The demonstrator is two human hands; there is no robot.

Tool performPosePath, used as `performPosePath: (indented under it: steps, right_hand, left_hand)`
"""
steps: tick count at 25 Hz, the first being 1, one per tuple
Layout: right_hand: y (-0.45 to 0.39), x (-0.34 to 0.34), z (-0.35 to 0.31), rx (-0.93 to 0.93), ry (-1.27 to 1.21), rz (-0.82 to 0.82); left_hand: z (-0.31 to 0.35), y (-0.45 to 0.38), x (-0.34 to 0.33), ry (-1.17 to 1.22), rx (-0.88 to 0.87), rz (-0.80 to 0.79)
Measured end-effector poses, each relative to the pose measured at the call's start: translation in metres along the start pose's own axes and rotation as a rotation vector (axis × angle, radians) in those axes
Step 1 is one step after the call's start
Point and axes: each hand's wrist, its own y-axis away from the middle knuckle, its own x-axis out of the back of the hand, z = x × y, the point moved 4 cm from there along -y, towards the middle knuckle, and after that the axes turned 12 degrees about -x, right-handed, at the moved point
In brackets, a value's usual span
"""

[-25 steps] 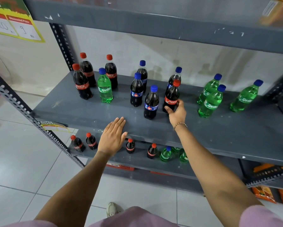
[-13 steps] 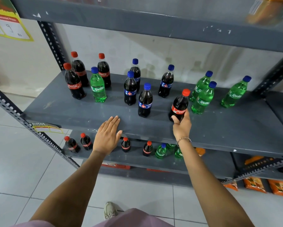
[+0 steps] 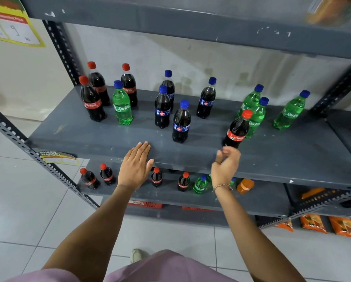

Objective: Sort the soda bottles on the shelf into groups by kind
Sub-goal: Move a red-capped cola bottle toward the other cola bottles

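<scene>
On the grey shelf [image 3: 93, 137] three red-capped Coca-Cola bottles [image 3: 92, 99] stand at the left with one green Sprite bottle [image 3: 122, 103] beside them. Several blue-capped dark cola bottles [image 3: 162, 107] stand in the middle. Three Sprite bottles [image 3: 290, 110] stand at the right. A lone Coca-Cola bottle [image 3: 238, 130] stands just in front of those Sprites. My right hand [image 3: 225, 166] hovers just below it, fingers loosely curled, holding nothing. My left hand [image 3: 135, 165] lies flat on the shelf's front edge.
A lower shelf [image 3: 262, 200] carries small Coca-Cola bottles, a Sprite and an orange bottle [image 3: 245, 186]. An upper shelf board [image 3: 191, 23] hangs overhead. A perforated upright [image 3: 12, 135] runs at the left. Orange packets [image 3: 313, 222] lie at the lower right. Tiled floor is below.
My right hand carried the Coca-Cola bottle to the right, set it down in front of the Sprite bottles and let go, drawing back. My left hand stayed on the shelf edge.
</scene>
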Motion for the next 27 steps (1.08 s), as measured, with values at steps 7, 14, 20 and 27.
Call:
performPosePath:
  steps: [7,14,20,27]
  right_hand:
    - [0.006,-0.094,-0.047,-0.094,0.054,-0.519]
    - [-0.004,-0.107,-0.039,-0.133,0.020,-0.383]
    - [-0.042,-0.091,-0.032,-0.099,0.093,-0.266]
    - [-0.073,-0.095,-0.032,-0.143,0.151,-0.292]
  left_hand:
    - [-0.001,0.001,0.000,0.019,-0.013,0.015]
    - [-0.002,0.001,0.001,0.031,-0.012,0.025]
    - [-0.001,0.000,0.002,0.023,-0.002,0.028]
    - [-0.003,0.000,0.001,0.012,-0.012,0.025]
